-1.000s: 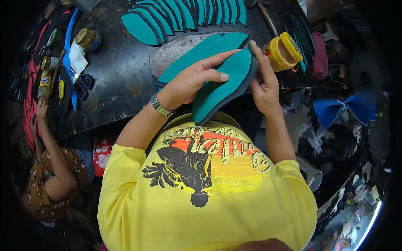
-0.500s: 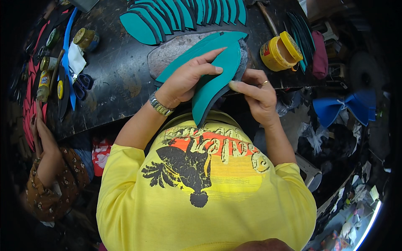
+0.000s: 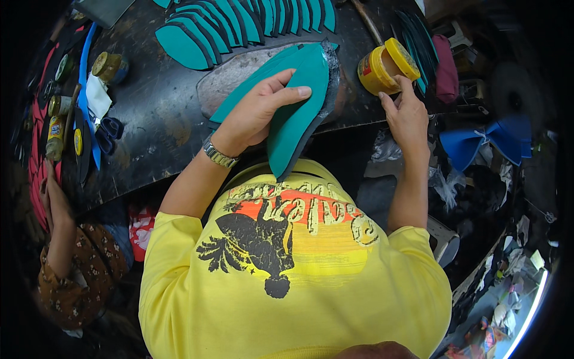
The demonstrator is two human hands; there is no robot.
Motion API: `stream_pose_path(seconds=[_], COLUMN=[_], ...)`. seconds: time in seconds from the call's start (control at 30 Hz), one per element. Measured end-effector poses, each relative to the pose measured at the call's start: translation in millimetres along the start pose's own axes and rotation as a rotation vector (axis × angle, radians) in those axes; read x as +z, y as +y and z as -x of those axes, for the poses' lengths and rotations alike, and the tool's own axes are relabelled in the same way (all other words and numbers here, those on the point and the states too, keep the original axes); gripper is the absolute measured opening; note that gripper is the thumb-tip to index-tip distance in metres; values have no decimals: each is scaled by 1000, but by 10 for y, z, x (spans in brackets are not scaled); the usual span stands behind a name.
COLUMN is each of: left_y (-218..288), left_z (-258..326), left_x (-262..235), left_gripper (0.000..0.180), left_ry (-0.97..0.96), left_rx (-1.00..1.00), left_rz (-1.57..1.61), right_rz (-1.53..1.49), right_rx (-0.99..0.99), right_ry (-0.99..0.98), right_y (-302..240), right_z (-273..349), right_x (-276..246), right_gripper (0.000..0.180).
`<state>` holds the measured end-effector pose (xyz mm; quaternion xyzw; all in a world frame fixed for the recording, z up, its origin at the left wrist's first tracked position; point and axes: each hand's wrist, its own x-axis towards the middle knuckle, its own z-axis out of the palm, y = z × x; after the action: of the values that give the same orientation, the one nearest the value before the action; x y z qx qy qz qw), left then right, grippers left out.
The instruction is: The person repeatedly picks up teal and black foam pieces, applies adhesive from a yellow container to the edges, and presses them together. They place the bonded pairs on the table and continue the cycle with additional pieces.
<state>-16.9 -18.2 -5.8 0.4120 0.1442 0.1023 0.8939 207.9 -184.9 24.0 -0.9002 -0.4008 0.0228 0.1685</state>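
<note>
My left hand (image 3: 258, 109) grips a teal, black-edged insole (image 3: 294, 122), its thumb lying on the teal face and the other fingers mostly hidden beneath. The insole's lower tip hangs past the table edge, and its dark edge strip shows a rough grey patch near the top. More teal pieces (image 3: 238, 99) lie under it on a grey stone slab (image 3: 216, 90). My right hand (image 3: 408, 116) is at the yellow jar (image 3: 372, 73), index finger at the rim and thumb apart from it. Brownish stuff shows inside the jar. This hand holds nothing I can see.
A row of overlapping teal insoles (image 3: 182, 46) lies at the back of the black table (image 3: 149, 152). A wooden handle (image 3: 367, 21) and a dark red cloth (image 3: 444, 69) are at the right. Small jars (image 3: 107, 67) stand left. Another person's hands (image 3: 54, 185) are at the left edge.
My right hand has let go of the insole's edge and moved right to the yellow jar. My left hand keeps its hold. The whole view has shifted slightly.
</note>
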Motion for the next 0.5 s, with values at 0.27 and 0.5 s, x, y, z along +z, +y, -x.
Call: stream_pose_path(seconds=[0.27, 0.5], left_y=[-48, -19], left_z=[-8, -52], left_x=[51, 152], left_gripper=[59, 66], left_ry=[73, -23], left_rx=[63, 56], left_rz=[-68, -132], right_rz=[-11, -662], right_rx=[-140, -518], right_ry=[179, 102], right_y=[7, -269], right_z=[211, 325], right_x=[43, -23], right_gripper=[40, 51])
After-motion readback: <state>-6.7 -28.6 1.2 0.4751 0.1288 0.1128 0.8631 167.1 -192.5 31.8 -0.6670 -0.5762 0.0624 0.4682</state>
